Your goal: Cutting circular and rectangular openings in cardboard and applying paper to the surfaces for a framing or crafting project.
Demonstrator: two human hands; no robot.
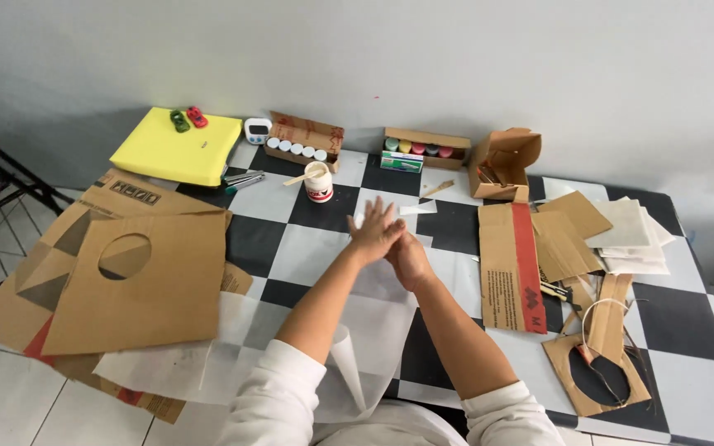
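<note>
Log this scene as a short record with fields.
surface: checkered table
left hand: open, fingers spread, pressed against the right hand
right hand: against the left hand, holding nothing
under the arms: sheet of white paper
left side: cardboard sheet with a round hole
back edge: yellow pad, glue jar, paint pots in boxes
right side: cardboard scraps

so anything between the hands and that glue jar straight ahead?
Nothing visible. The left hand and right hand are pressed together over translucent paper; only bare checkered table lies between them and the white jar. A wooden stick lies left of the jar, off that line.
</note>
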